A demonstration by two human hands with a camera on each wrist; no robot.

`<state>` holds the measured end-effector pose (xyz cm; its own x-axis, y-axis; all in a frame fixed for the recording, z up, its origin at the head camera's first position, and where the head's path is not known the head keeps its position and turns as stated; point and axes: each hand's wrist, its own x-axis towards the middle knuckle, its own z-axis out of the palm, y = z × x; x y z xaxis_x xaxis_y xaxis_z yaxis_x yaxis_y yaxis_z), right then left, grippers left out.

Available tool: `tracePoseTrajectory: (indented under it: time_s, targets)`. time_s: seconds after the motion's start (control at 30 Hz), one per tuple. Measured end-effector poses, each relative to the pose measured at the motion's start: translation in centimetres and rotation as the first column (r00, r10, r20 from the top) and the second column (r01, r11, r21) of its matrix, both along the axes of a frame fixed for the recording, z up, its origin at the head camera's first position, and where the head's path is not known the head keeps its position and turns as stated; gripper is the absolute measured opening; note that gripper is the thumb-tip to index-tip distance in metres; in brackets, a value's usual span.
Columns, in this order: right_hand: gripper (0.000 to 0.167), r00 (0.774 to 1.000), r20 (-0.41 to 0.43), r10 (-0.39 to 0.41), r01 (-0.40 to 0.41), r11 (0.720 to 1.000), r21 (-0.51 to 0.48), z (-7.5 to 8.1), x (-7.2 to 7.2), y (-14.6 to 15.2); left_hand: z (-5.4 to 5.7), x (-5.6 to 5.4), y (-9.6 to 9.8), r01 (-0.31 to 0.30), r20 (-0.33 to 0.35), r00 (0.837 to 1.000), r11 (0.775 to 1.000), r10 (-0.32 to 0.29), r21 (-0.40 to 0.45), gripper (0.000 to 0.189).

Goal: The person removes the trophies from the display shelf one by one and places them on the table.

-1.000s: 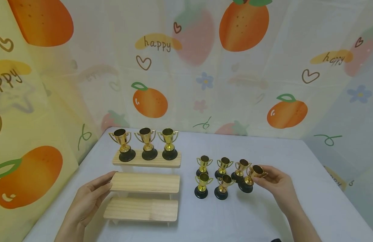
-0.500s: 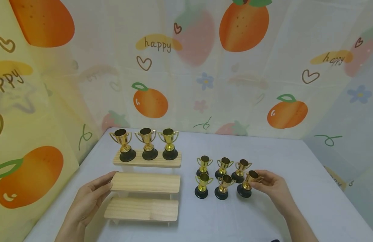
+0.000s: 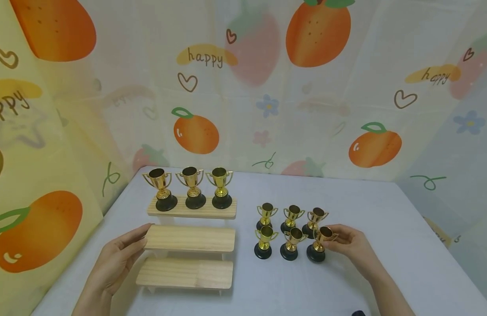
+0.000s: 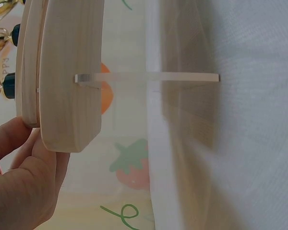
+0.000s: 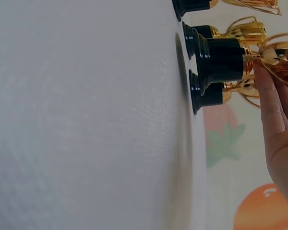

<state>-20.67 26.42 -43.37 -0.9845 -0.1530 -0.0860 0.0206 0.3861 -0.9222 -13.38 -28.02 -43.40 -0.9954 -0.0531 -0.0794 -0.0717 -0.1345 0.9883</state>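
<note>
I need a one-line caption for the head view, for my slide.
Right hand holds a small gold trophy with black base beside five others; left hand touches the three-tier wooden stand.

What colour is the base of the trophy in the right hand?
Black, under a gold cup; the trophy base shows best in the right wrist view.
</note>
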Motion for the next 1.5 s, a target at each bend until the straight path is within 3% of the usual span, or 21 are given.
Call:
tracePoseTrajectory:
  time_s: [0.37,1.5]
  targets:
    - [0.047,0.997,0.004,0.077,-0.077,0.996,-0.051,-0.5,-0.11,0.22,0.0,0.05,0.02,0.002,-0.006,1.0,1.0,-0.002,0.015,0.033]
    - [0.051,0.995,-0.005,0.099,-0.099,0.995,-0.032,-0.92,-0.14,0.54,-0.02,0.01,0.09,0.011,-0.022,1.0,0.999,-0.01,0.033,0.035]
